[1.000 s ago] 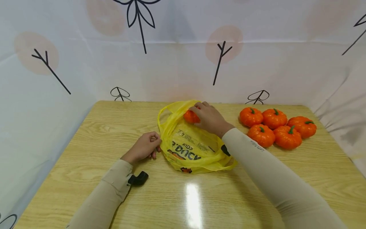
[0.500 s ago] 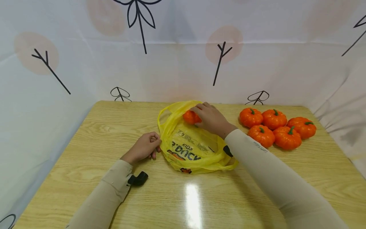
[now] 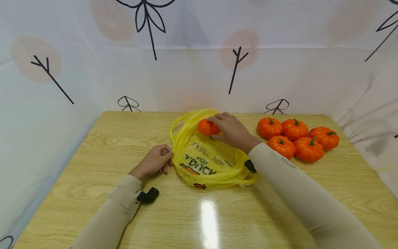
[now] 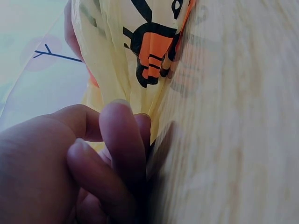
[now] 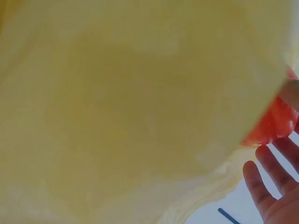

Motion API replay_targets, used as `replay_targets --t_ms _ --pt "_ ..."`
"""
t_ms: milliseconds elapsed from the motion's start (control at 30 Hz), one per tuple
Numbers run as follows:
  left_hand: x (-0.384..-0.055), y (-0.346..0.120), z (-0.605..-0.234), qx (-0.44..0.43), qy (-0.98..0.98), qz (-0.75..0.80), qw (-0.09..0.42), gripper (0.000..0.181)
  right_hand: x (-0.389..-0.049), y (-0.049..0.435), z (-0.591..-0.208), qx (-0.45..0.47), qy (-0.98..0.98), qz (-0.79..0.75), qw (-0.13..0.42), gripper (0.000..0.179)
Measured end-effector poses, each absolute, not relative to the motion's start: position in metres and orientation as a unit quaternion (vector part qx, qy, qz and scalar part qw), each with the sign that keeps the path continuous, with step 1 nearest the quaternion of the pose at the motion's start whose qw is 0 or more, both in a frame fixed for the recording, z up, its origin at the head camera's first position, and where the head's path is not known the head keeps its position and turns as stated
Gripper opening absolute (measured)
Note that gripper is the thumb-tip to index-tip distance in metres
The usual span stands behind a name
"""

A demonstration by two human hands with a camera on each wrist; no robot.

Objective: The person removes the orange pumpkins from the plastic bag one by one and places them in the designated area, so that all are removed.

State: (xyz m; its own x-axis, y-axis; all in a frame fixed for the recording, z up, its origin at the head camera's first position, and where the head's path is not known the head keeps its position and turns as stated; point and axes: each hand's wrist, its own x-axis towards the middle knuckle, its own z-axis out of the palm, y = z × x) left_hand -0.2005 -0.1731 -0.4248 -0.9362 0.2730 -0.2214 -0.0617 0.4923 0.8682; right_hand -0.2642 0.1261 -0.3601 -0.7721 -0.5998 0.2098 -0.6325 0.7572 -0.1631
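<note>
A yellow plastic bag [image 3: 224,180] with dark printing lies on the table, its mouth spread wide and facing up. My left hand [image 3: 153,161] is at its left side; the left wrist view shows curled fingertips [image 4: 119,121] where the bag's film [image 4: 112,56] gathers, pinching it. Inside the bag, by the far wall, is an orange toy pumpkin [image 3: 206,127] with a green stem. My right hand [image 3: 234,133] reaches in over the right rim, thumb and fingers on two sides of this pumpkin. In the right wrist view the film hides most of the pumpkin [image 5: 275,123].
Several more orange pumpkins [image 3: 294,129] stand grouped at the back right of the wooden table [image 3: 93,152]. Black wrist pieces [image 3: 148,195] stick out from both sleeves. A white patterned cloth [image 3: 192,76] hangs behind the table and along its sides.
My right hand has shifted slightly to the right, and more of the pumpkin and its stem now shows. The left hand and the bag stay in place; the head view has turned slightly.
</note>
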Motion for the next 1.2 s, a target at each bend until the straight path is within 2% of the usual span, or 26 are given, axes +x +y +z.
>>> replay_targets --t_ms 500,800,1200 --pt "-0.201 -0.173 -0.424 0.062 0.847 0.500 0.169 0.019 -0.259 0.130 -0.348 0.310 -0.938 0.136 0.072 0.061" --pt "-0.199 -0.173 -0.424 0.055 0.845 0.504 0.171 0.018 -0.253 0.130 -0.337 0.298 -0.938 0.171 0.054 0.062" --pt "-0.200 -0.173 -0.426 0.061 0.842 0.509 0.169 0.017 -0.244 0.133 -0.324 0.321 -0.918 0.216 0.093 0.061"
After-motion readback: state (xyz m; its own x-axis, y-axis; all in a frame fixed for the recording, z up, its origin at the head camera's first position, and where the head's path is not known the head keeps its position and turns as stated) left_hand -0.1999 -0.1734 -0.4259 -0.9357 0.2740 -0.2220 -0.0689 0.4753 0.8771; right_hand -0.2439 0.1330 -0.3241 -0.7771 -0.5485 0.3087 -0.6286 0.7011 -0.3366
